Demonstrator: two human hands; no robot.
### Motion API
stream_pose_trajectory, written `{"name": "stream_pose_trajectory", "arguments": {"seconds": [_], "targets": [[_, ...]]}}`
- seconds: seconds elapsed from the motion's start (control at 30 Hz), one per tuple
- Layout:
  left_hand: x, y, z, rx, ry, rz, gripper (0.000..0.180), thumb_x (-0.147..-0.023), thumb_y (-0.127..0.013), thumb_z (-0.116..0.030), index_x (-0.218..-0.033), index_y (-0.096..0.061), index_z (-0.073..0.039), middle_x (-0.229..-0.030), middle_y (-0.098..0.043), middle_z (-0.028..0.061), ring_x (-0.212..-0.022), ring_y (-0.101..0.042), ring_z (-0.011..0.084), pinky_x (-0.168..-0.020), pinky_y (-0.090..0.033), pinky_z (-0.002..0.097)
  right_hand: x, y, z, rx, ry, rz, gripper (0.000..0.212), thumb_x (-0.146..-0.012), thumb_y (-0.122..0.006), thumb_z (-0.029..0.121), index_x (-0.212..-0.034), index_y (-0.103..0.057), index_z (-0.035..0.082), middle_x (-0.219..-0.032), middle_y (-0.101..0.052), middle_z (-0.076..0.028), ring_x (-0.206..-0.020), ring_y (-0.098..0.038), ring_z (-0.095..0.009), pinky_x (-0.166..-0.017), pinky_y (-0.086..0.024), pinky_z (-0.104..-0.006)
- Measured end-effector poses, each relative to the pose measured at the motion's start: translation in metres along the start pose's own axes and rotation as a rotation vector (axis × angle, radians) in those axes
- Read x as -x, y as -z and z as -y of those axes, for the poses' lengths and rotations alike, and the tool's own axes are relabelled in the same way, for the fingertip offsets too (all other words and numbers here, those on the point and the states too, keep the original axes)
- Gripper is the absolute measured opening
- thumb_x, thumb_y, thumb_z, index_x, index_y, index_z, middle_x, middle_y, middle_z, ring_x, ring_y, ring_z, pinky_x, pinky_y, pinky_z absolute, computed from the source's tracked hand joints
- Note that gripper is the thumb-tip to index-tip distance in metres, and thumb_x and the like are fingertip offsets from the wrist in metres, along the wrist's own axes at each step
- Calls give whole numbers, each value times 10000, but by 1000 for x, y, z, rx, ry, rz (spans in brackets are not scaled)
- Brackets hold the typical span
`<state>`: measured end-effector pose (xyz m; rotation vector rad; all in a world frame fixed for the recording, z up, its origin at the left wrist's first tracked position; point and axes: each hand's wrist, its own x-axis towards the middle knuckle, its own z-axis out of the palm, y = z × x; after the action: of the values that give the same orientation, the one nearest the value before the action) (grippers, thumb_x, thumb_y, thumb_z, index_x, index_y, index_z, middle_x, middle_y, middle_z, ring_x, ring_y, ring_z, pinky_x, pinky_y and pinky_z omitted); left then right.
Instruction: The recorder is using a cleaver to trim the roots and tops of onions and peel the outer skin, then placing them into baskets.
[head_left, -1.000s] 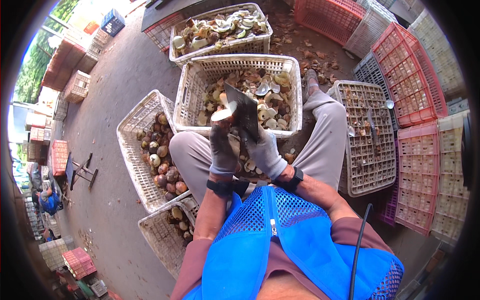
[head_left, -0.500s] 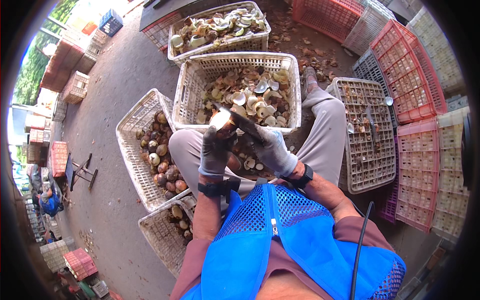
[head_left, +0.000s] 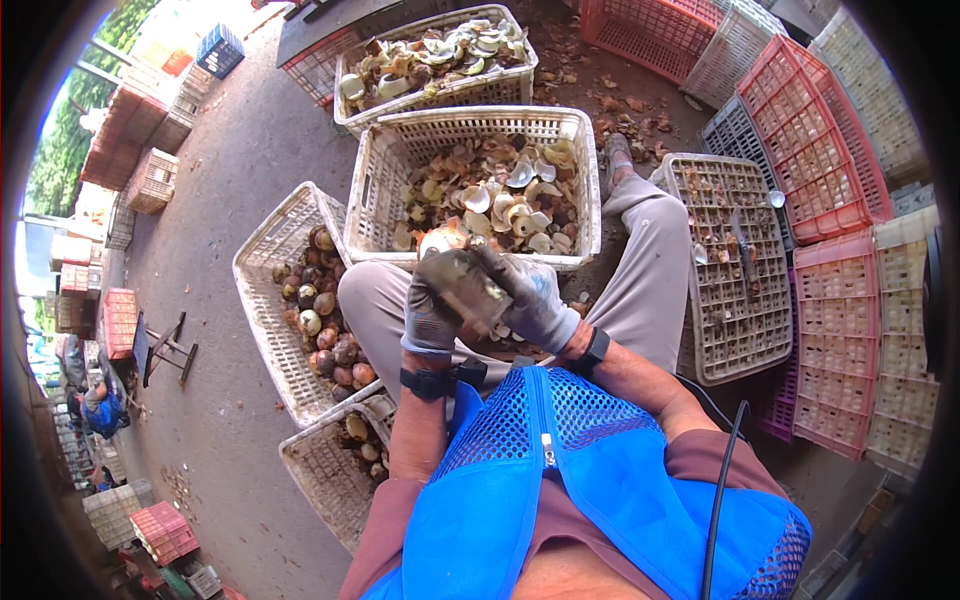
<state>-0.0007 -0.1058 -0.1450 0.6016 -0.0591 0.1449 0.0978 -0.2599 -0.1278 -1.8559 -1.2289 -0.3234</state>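
Note:
My left hand, in a dirty grey work glove, is closed around a round brown-skinned fruit; its pale, orange-tinged cut face shows above the fingers. My right hand, gloved likewise, is closed at its side. Between the hands lies a broad, dark, flat blade-like piece, blurred, covering part of the fruit and my fingers. Its handle is hidden. Both hands are over the near rim of a white crate filled with curved, creamy peel pieces.
To the left, whole brown fruits fill a white crate, with another crate nearer me. More peel fills a crate behind. At right, an overturned crate bears a knife-like tool. Stacked red crates stand beyond.
The flat blade-like piece has turned and now covers the front of my left hand. The fruit's white cut face has tilted away, and my right hand has come lower and closer.

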Motion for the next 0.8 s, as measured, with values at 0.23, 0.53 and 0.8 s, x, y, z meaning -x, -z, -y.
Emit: {"name": "stream_pose_trajectory", "arguments": {"seconds": [0.23, 0.53, 0.8], "targets": [[1, 19, 6, 208, -35, -209, 359, -947, -545, -261, -1241, -545, -55, -1141, -635, 100, -1066, -615, 254, -957, -490, 397, -10, 1, 4, -308, -221, 41, 510, -786, -652, 73, -1281, -557, 150, -801, -649, -156, -679, -646, -307, -595, -503, -400], [-6, -3, -15, -2, 97, -426, 435, -890, -638, -244, -1252, -520, -34, -1124, -632, 130, -989, -627, 261, -860, -523, 404, 2, -5, 0, -660, -565, -36, 216, -865, -609, 67, -1076, -656, 63, -737, -639, -151, -630, -624, -200, -593, -486, -335], [-3, 14, -11, 26, 256, -316, 415, -875, -645, -233, -1224, -540, -33, -1112, -630, 129, -1016, -604, 274, -855, -503, 415, -18, -13, -17, -468, -392, -91, 332, -857, -621, 98, -1189, -608, 98, -816, -661, -187, -776, -665, -350, -636, -511, -386]]}}
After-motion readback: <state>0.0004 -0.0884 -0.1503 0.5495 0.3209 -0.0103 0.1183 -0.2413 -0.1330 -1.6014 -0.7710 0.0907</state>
